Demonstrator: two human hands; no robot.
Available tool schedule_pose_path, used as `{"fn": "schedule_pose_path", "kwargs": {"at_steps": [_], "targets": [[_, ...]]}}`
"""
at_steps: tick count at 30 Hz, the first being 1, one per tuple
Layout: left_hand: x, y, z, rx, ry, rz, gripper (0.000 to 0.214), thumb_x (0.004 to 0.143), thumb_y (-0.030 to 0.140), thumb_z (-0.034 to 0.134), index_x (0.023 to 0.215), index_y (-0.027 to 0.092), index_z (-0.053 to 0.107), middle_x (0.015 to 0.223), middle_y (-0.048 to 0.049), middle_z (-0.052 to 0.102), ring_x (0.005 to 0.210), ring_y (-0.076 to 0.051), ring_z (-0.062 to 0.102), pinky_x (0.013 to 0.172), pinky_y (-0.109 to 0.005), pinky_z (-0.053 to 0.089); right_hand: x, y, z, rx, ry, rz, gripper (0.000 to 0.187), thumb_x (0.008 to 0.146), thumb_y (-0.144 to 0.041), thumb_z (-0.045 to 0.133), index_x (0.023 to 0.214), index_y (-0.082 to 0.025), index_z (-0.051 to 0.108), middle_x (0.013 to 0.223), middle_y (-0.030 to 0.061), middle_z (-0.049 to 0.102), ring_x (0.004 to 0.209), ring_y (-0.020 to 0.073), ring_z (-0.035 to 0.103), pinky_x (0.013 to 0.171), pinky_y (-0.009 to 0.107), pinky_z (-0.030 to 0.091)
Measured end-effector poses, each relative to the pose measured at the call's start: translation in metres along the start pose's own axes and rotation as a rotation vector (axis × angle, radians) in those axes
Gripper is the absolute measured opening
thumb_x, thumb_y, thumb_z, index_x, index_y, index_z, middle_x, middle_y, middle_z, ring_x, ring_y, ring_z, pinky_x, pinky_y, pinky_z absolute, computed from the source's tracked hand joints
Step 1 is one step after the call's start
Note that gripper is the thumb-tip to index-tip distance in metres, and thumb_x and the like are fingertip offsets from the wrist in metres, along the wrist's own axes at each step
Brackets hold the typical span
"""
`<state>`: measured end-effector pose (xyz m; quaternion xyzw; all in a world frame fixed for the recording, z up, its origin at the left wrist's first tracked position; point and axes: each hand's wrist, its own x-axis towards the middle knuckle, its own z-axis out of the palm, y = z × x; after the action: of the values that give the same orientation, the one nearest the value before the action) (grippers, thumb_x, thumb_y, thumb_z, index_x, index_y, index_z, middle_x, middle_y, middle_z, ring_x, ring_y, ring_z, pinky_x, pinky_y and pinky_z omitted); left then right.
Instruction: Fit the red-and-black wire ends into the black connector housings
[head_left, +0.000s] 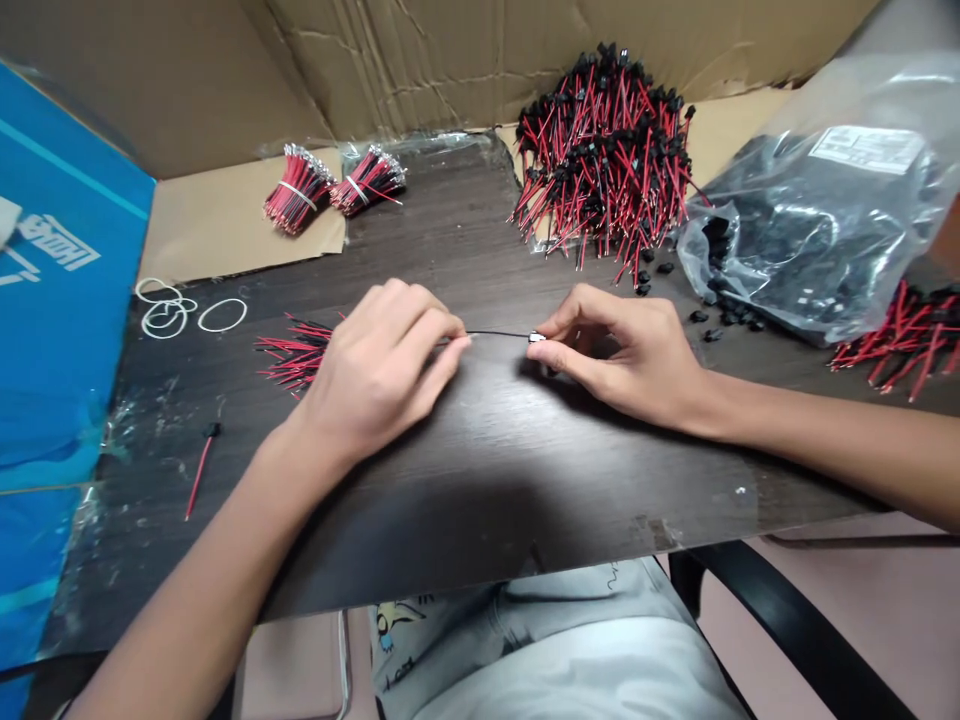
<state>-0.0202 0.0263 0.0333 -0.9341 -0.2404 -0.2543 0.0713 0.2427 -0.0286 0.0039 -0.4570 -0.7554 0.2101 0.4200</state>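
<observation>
A thin black wire runs level between my two hands, above the dark tabletop. My left hand pinches its left end between thumb and forefinger. At the other end, my right hand grips a small black connector housing with a pale glint on it; the wire meets it there. Partly hidden behind my left hand lies a loose bunch of red and black wires. Loose black housings are scattered beyond my right hand.
A big heap of red and black wires with connectors sits at the back. Two banded wire bundles rest on cardboard. A plastic bag of housings and another wire pile are right. Rubber bands and one wired connector lie left.
</observation>
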Motion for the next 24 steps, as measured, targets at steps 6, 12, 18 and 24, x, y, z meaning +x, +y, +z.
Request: {"fn": "schedule_pose_path", "kwargs": {"at_steps": [6,12,18,24], "targets": [[0.006,0.016,0.014,0.013,0.136,0.182,0.002,0.1,0.02,0.064,0.101,0.019,0.063,0.09,-0.0045,0.07,0.084,-0.019,0.064,0.075,-0.035,0.052,-0.006,-0.001,0.001,-0.102,-0.002,-0.193,0.025,0.1,-0.045,0.071,0.091,-0.022,0.07,0.073,-0.0004,0.075,0.057,0.0119,0.065,0.058,0.025,0.052],[0.007,0.02,0.013,0.027,0.141,0.246,0.006,0.101,0.02,0.061,0.096,0.021,0.065,0.088,-0.0037,0.07,0.085,-0.018,0.065,0.076,-0.036,0.052,-0.007,-0.001,0.0,-0.118,-0.031,-0.193,0.025,0.101,-0.046,0.068,0.095,-0.023,0.072,0.081,0.0013,0.079,0.06,0.0131,0.068,0.058,0.025,0.053],[0.008,0.024,0.014,0.037,0.219,0.277,0.004,0.1,0.017,0.062,0.098,0.02,0.064,0.086,-0.0036,0.07,0.081,-0.018,0.062,0.073,-0.035,0.05,-0.005,-0.003,0.0,-0.089,-0.02,-0.25,0.017,0.101,-0.038,0.07,0.095,-0.022,0.07,0.08,0.0003,0.079,0.061,0.0127,0.07,0.058,0.023,0.054],[0.009,0.031,0.017,0.08,0.236,0.223,0.004,0.098,0.018,0.066,0.098,0.018,0.062,0.08,-0.0042,0.068,0.074,-0.018,0.058,0.068,-0.035,0.045,-0.006,-0.004,0.002,-0.118,-0.021,-0.221,0.023,0.102,-0.043,0.067,0.093,-0.022,0.068,0.08,0.0011,0.078,0.06,0.0131,0.069,0.059,0.024,0.053]]}}
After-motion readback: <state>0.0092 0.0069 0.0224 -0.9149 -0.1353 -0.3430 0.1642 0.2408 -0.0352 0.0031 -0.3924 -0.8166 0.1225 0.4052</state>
